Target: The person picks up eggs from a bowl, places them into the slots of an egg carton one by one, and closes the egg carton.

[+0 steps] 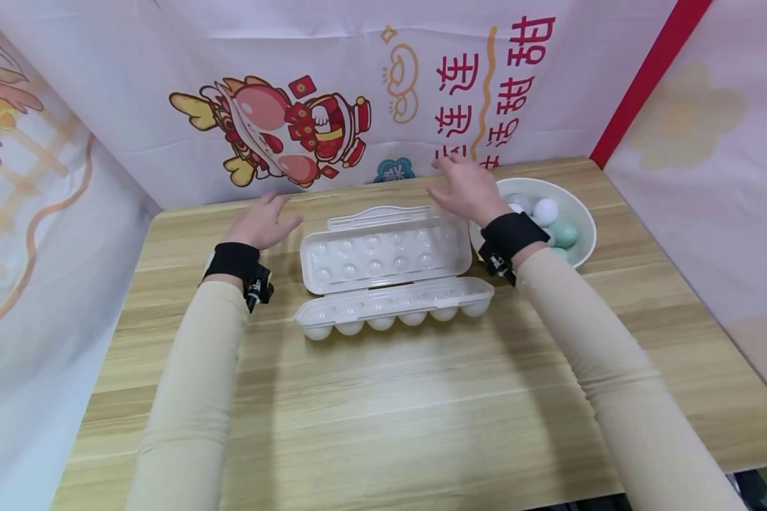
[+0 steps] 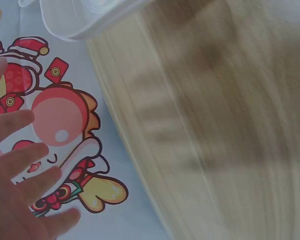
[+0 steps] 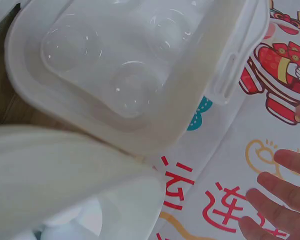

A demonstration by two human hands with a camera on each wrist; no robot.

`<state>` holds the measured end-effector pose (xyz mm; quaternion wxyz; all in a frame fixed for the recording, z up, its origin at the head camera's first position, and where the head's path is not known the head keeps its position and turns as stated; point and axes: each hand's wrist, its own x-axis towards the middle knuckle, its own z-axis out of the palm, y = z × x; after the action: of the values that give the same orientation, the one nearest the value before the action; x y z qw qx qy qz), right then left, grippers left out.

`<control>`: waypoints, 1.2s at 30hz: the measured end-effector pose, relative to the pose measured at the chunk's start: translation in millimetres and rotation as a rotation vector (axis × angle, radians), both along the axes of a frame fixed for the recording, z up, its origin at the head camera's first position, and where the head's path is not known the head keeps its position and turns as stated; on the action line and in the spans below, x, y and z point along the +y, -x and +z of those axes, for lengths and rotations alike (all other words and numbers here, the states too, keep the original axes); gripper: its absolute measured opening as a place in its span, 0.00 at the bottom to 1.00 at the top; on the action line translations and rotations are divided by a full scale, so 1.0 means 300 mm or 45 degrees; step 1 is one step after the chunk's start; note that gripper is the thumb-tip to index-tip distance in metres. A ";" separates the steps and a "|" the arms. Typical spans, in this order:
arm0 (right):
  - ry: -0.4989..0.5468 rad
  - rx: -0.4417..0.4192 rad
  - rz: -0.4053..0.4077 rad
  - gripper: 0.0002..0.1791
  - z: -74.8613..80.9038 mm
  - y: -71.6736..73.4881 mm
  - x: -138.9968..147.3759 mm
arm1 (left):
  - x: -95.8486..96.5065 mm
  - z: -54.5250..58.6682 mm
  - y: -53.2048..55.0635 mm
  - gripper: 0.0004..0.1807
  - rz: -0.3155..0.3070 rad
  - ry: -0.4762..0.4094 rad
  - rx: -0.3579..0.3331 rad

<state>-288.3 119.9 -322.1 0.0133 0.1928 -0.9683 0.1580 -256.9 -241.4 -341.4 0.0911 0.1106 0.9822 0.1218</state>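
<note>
A white plastic egg carton (image 1: pixel 396 312) lies opened out on the wooden table, its dimpled lid (image 1: pixel 386 255) leaning back behind the cupped base. My left hand (image 1: pixel 262 221) hovers left of the lid, fingers spread and holding nothing; the left wrist view shows the same hand (image 2: pixel 25 175) with straight fingers. Over the right end of the lid, beside the bowl, my right hand (image 1: pixel 468 188) is raised with its fingers extended. In the right wrist view that hand (image 3: pixel 285 195) is also spread and grips nothing. A white bowl (image 1: pixel 586 241) holds several white and green eggs (image 1: pixel 545 212).
The wooden table (image 1: pixel 371 411) meets a white cloth backdrop (image 1: pixel 243 42) with printed cartoon figures and red characters along its far edge. Another printed cloth (image 1: pixel 32 213) hangs at the left, and more cloth (image 1: pixel 709 177) stands along the right side.
</note>
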 end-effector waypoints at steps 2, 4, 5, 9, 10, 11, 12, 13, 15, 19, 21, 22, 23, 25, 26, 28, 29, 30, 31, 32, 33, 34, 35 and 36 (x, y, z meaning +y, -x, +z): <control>0.035 0.001 -0.011 0.24 0.006 -0.002 0.019 | -0.016 -0.011 -0.003 0.34 -0.047 -0.049 0.031; 0.059 0.004 -0.018 0.20 0.014 -0.006 0.038 | -0.033 -0.024 -0.008 0.29 -0.076 -0.073 0.057; 0.065 0.010 -0.021 0.17 0.017 -0.008 0.048 | -0.042 -0.031 -0.012 0.27 -0.079 -0.080 0.063; 0.068 0.022 -0.026 0.13 0.024 -0.012 0.089 | -0.080 -0.058 -0.030 0.20 -0.067 -0.097 0.051; 0.059 0.025 -0.025 0.12 0.026 -0.012 0.101 | -0.090 -0.066 -0.036 0.18 -0.065 -0.095 0.051; 0.048 0.023 -0.027 0.12 0.027 -0.012 0.113 | -0.098 -0.073 -0.041 0.17 -0.067 -0.098 0.056; 0.036 0.016 -0.032 0.12 0.028 -0.010 0.126 | -0.103 -0.078 -0.048 0.15 -0.065 -0.095 0.058; 0.027 0.005 -0.038 0.12 0.029 -0.009 0.140 | -0.109 -0.084 -0.054 0.14 -0.068 -0.085 0.061; 0.003 -0.020 -0.051 0.13 0.033 -0.005 0.170 | -0.115 -0.093 -0.068 0.13 -0.076 -0.075 0.067; -0.030 -0.093 -0.072 0.14 0.039 0.003 0.230 | -0.117 -0.105 -0.087 0.11 -0.105 -0.035 0.071; -0.052 -0.119 -0.069 0.14 0.041 0.003 0.258 | -0.112 -0.106 -0.096 0.11 -0.134 -0.027 0.063; -0.060 -0.126 -0.068 0.14 0.039 0.003 0.271 | -0.108 -0.105 -0.100 0.12 -0.147 -0.027 0.050; -0.067 -0.134 -0.065 0.14 0.038 0.003 0.282 | -0.105 -0.105 -0.105 0.12 -0.162 -0.032 0.035; -0.079 -0.135 -0.056 0.14 0.035 0.003 0.302 | -0.096 -0.108 -0.116 0.13 -0.178 -0.050 -0.002; -0.085 -0.137 -0.050 0.14 0.033 0.004 0.312 | -0.090 -0.112 -0.121 0.14 -0.186 -0.060 -0.020; -0.098 -0.151 -0.030 0.14 0.028 0.005 0.330 | -0.079 -0.125 -0.134 0.17 -0.194 -0.081 -0.040; -0.110 -0.161 -0.012 0.14 0.026 0.006 0.339 | -0.073 -0.134 -0.143 0.17 -0.192 -0.095 -0.039; -0.125 -0.172 0.004 0.14 0.024 0.006 0.348 | -0.067 -0.145 -0.153 0.18 -0.190 -0.101 -0.025; -0.141 -0.192 0.022 0.14 0.022 0.005 0.357 | -0.062 -0.157 -0.164 0.19 -0.184 -0.111 -0.010; -0.158 -0.214 0.041 0.15 0.019 0.004 0.366 | -0.058 -0.170 -0.178 0.20 -0.173 -0.114 0.008; -0.173 -0.246 0.061 0.15 0.015 0.002 0.375 | -0.053 -0.182 -0.193 0.20 -0.150 -0.125 0.017; -0.190 -0.276 0.083 0.16 0.010 0.001 0.382 | -0.050 -0.196 -0.210 0.21 -0.124 -0.136 0.016; -0.208 -0.303 0.104 0.17 0.003 -0.001 0.389 | -0.048 -0.208 -0.227 0.21 -0.103 -0.153 0.017; -0.211 -0.322 0.130 0.18 -0.004 -0.002 0.394 | -0.046 -0.221 -0.243 0.21 -0.076 -0.175 -0.002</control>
<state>-287.6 238.0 -323.5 -0.1327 0.2210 -0.9609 0.1011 -183.8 -255.2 -407.7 0.0875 0.1458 0.9677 0.1863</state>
